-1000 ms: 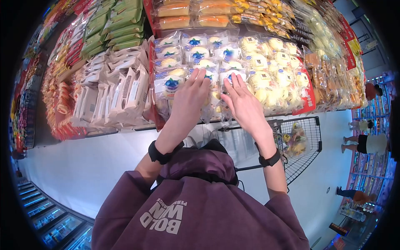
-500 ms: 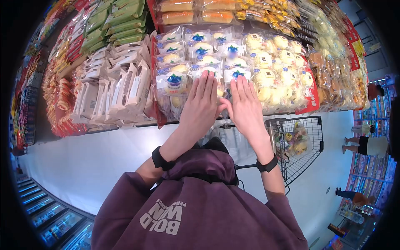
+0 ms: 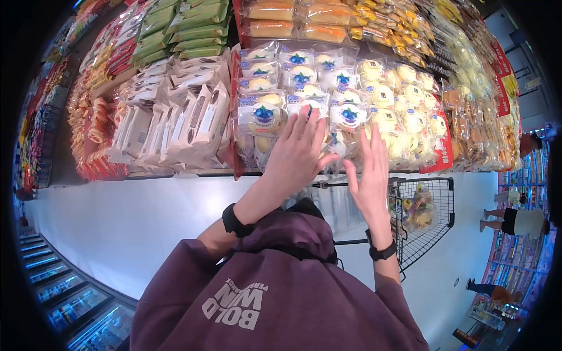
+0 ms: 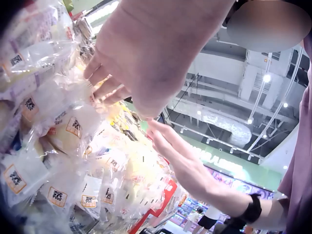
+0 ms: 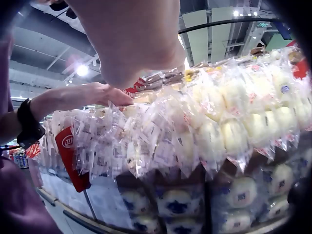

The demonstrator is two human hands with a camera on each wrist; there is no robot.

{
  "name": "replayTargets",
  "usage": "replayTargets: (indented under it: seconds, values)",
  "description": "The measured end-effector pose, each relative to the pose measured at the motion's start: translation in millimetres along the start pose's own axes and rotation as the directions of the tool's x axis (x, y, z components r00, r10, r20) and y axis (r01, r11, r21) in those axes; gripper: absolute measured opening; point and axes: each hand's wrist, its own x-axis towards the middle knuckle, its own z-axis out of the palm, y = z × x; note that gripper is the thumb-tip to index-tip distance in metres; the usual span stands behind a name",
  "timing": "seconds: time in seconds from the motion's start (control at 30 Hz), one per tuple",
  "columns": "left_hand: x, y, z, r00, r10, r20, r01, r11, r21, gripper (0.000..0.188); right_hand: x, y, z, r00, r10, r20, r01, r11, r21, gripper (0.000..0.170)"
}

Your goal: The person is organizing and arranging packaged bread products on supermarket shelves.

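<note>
Rows of clear plastic packs with blueberry labels fill the display section in front of me; pale round buns show inside. My left hand lies over the front packs with its fingers extended, fingertips at a blueberry label, thumb out to the side. The right hand is held up at the front edge, fingers straight and thumb spread, its fingertips near the pale bun packs. Neither hand grips anything. In the left wrist view, the left palm faces the packs, with the right hand beyond it.
Beige packets stand left of a red divider; long bread rolls lie behind. A wire shopping cart holding bagged goods stands below right. Several people, one in a white top, are far right.
Both hands were close together on the front blueberry packs, thumbs meeting. Now they are apart: the right hand has shifted right toward the bun packs, while the left stays over the blueberry packs.
</note>
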Motion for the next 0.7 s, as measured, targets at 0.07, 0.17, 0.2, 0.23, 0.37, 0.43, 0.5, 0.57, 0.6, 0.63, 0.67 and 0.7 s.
replayTargets:
  seconds: [0.07,0.17,0.2,0.23,0.37,0.43,0.5,0.57,0.6,0.63,0.67,0.7]
  values:
    - [-1.2,-0.9,-10.1,0.998,0.06,0.029,-0.056,0.99,-0.129,0.054,-34.1,16.1,1.5,0.992,0.09,-0.089,-0.087,0.995,0.04,0.065]
    - [-12.6,6.9,-26.0,0.977,0.206,-0.049,-0.211,0.94,-0.267,0.045,-85.6,41.6,4.0,0.95,0.28,-0.141,-0.289,0.956,-0.044,0.065]
    - [-18.6,11.2,-28.9,0.968,0.249,-0.04,-0.249,0.919,-0.307,0.043,-101.3,47.4,3.5,0.922,0.363,-0.132,-0.374,0.924,-0.074,0.065]
    - [-25.5,16.1,-27.1,0.958,0.274,-0.083,-0.285,0.887,-0.364,0.04,-116.1,53.4,3.9,0.899,0.424,-0.107,-0.435,0.894,-0.109,0.066]
    - [-43.7,14.9,-7.8,0.885,0.42,0.204,-0.296,0.842,-0.451,0.037,-203.8,91.0,23.1,0.768,0.638,0.057,-0.601,0.748,-0.283,0.065]
    - [-44.3,12.5,8.1,0.82,0.467,0.329,-0.261,0.818,-0.512,0.036,-228.4,100.6,27.4,0.633,0.754,0.175,-0.692,0.652,-0.308,0.063]
    - [-41.5,17.2,25.5,0.806,0.482,0.343,-0.183,0.755,-0.63,0.035,-230.1,113.0,33.6,0.483,0.86,0.166,-0.769,0.507,-0.389,0.057]
    - [-37.2,28.5,39.3,0.774,0.528,0.35,-0.167,0.703,-0.692,0.035,-223.8,123.4,40.1,0.466,0.883,0.059,-0.787,0.444,-0.428,0.041]
    - [-32.6,36.5,43.6,0.751,0.562,0.347,-0.193,0.689,-0.699,0.035,-217.6,127.5,41.0,0.452,0.888,0.085,-0.811,0.448,-0.375,0.039]
    - [-27.5,44.9,48.6,0.727,0.595,0.342,-0.221,0.675,-0.704,0.035,-209.9,132.5,41.5,0.442,0.89,0.108,-0.833,0.452,-0.319,0.038]
    - [-25.6,53.8,56.8,0.733,0.61,0.301,-0.244,0.649,-0.72,0.033,-205.5,136.3,40.7,0.435,0.891,0.131,-0.851,0.455,-0.262,0.04]
    - [-26.5,63.6,67.9,0.739,0.623,0.259,-0.268,0.623,-0.735,0.032,-206.2,141.9,43.3,0.444,0.885,0.138,-0.863,0.464,-0.202,0.044]
